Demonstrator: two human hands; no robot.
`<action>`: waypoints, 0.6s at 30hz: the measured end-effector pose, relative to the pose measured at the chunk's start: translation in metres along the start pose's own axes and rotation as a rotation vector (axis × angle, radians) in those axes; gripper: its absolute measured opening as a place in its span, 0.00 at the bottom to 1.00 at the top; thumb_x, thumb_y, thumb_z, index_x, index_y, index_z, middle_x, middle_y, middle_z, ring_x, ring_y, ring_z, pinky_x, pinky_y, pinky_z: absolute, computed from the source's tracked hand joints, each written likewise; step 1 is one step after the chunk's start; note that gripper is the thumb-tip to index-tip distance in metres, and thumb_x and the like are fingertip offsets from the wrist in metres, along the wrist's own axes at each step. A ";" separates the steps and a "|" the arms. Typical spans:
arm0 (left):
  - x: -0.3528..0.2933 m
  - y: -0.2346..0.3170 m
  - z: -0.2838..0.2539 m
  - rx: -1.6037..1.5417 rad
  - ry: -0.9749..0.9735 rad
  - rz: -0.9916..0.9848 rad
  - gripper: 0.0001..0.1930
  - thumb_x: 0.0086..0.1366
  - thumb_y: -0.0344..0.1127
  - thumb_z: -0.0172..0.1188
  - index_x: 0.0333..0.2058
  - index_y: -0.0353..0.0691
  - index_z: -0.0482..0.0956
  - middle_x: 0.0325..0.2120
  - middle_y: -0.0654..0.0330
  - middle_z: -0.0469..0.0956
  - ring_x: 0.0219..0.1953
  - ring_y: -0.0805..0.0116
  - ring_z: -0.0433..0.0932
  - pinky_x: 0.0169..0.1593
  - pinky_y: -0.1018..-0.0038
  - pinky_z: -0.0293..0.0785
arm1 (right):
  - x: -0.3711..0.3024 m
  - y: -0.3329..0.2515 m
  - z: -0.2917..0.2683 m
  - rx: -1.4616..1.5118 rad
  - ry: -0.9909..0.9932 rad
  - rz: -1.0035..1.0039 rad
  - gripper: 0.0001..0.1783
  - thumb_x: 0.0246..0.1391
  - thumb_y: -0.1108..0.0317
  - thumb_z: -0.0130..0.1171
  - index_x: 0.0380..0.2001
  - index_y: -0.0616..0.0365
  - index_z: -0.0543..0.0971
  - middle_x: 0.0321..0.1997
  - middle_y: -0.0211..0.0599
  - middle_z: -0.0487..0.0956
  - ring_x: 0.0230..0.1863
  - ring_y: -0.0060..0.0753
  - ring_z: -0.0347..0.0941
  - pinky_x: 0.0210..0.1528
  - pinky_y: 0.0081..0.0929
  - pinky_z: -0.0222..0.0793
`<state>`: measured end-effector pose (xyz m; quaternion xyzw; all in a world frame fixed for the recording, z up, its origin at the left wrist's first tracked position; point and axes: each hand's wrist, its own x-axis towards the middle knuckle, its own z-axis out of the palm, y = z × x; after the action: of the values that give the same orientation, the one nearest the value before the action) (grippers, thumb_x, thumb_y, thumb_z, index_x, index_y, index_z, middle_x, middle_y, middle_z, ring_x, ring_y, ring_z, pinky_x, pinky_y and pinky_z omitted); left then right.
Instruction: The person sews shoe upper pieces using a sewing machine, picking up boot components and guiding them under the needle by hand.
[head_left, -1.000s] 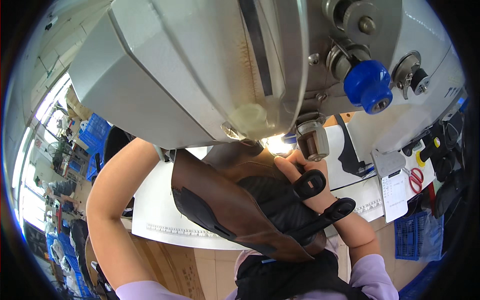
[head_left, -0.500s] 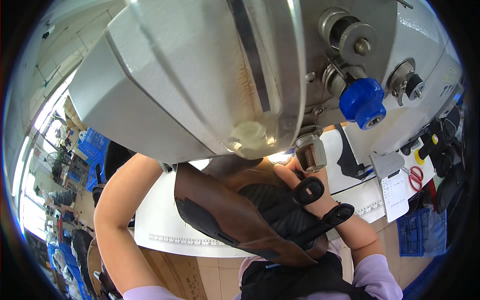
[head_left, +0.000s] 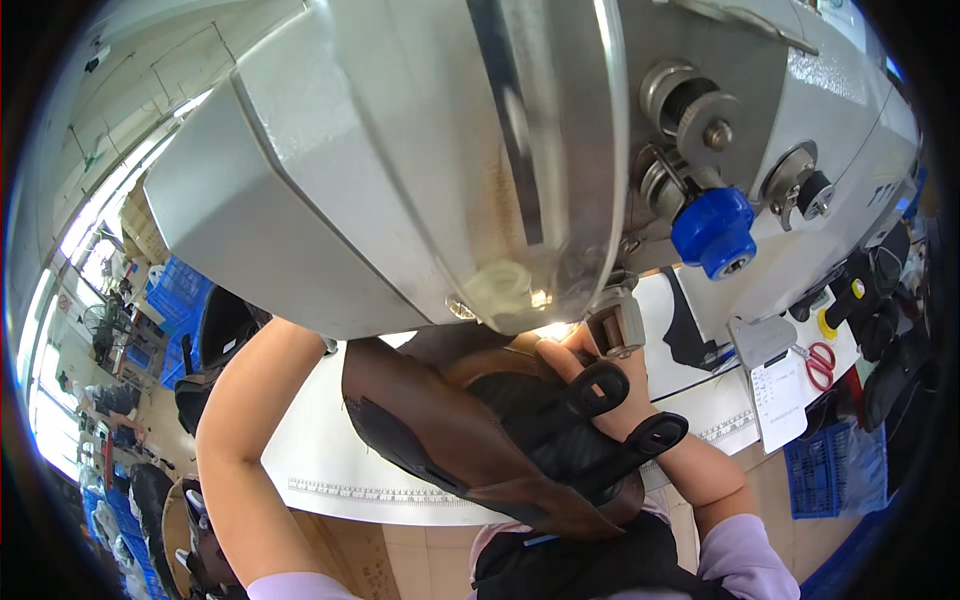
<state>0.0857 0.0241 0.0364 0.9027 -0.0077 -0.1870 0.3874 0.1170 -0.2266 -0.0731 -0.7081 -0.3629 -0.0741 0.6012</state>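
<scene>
A brown leather upper (head_left: 410, 405) with a black lining lies bent over the white table, below the head of a grey sewing machine (head_left: 400, 180). Two black straps with oval slotted ends (head_left: 600, 390) stick out from it on the right. My right hand (head_left: 634, 392) is at the upper's far right edge, next to the lit stitching area, with its thumb pressed against the leather; the other fingers are partly covered. My left forearm (head_left: 235, 430) bends round the left side and passes behind the machine head, which hides my left hand.
The white table (head_left: 310, 440) bears a printed ruler strip near its front edge. To the right are a black cut piece (head_left: 685, 325), red-handled scissors (head_left: 820, 366) and a written card (head_left: 777, 400). Blue crates stand at the lower right (head_left: 815, 475) and far left (head_left: 180, 290).
The whole view has shifted a little, so the machine head sits lower. My right hand and the upper stay together near the stitching area, with the upper slightly farther left.
</scene>
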 end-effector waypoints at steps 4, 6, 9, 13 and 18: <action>0.000 -0.005 0.000 -0.013 0.029 0.007 0.16 0.56 0.41 0.58 0.35 0.32 0.76 0.30 0.60 0.76 0.35 0.75 0.71 0.40 0.78 0.67 | -0.002 -0.001 0.001 -0.024 0.007 0.029 0.11 0.46 0.66 0.60 0.21 0.60 0.72 0.16 0.39 0.70 0.17 0.30 0.67 0.22 0.24 0.62; 0.001 -0.013 -0.003 -0.019 0.060 0.013 0.16 0.56 0.41 0.58 0.35 0.32 0.76 0.30 0.60 0.76 0.35 0.75 0.71 0.40 0.78 0.67 | -0.003 -0.001 0.003 -0.021 0.008 0.008 0.11 0.47 0.66 0.60 0.20 0.60 0.72 0.16 0.39 0.70 0.17 0.29 0.67 0.21 0.24 0.62; -0.003 -0.031 -0.015 -0.027 0.164 0.014 0.17 0.56 0.41 0.58 0.35 0.32 0.76 0.30 0.59 0.76 0.35 0.75 0.71 0.40 0.78 0.67 | -0.004 -0.002 0.004 0.020 -0.005 0.041 0.11 0.47 0.65 0.60 0.20 0.60 0.72 0.16 0.38 0.70 0.16 0.28 0.66 0.20 0.24 0.60; -0.036 -0.033 -0.033 -0.074 0.700 0.046 0.17 0.56 0.42 0.57 0.35 0.31 0.76 0.29 0.59 0.76 0.35 0.74 0.71 0.39 0.78 0.67 | -0.001 -0.003 -0.001 0.093 -0.049 0.055 0.12 0.47 0.65 0.61 0.20 0.60 0.71 0.15 0.37 0.70 0.16 0.25 0.65 0.19 0.24 0.59; -0.103 0.018 0.079 0.138 1.571 0.533 0.08 0.56 0.25 0.48 0.21 0.29 0.72 0.21 0.57 0.71 0.27 0.71 0.68 0.34 0.79 0.63 | 0.006 -0.008 -0.014 0.051 -0.134 -0.146 0.12 0.47 0.65 0.61 0.21 0.59 0.71 0.15 0.38 0.69 0.16 0.33 0.65 0.19 0.26 0.59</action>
<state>-0.0344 -0.0273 0.0337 0.7600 0.0399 0.5964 0.2552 0.1215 -0.2370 -0.0599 -0.6676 -0.4546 -0.0611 0.5864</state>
